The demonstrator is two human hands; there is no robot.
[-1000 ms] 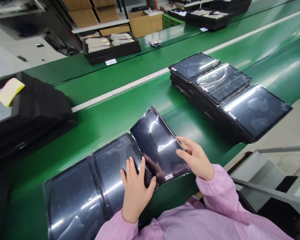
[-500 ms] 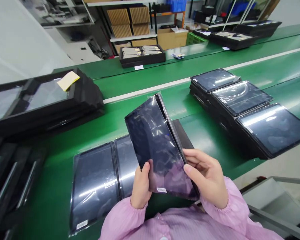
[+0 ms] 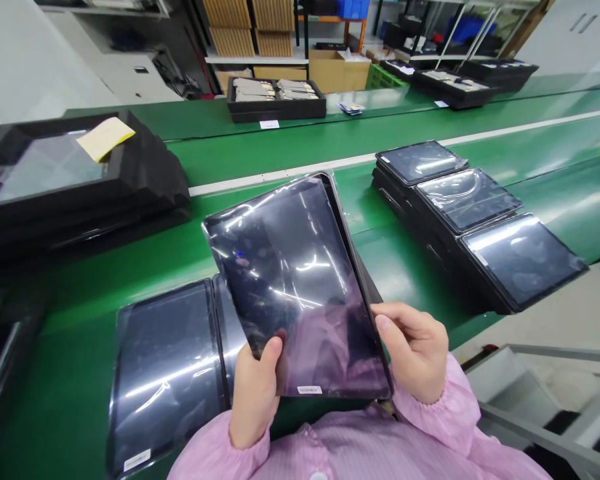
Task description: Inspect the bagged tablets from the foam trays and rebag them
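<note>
Blk panel, grn worktop

A black tray holds grey pieces. Behind the desk, a cardboard box stands beside a green crate.

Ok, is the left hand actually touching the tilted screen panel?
Touching. The head view shows it: the left hand has its thumb pressed over the front of the screen panel near its lower left edge, with the other fingers hidden behind.

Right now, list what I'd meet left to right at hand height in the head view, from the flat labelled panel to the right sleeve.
Flat labelled panel, partly hidden panel, left hand, held panel, right hand, right sleeve.
</note>
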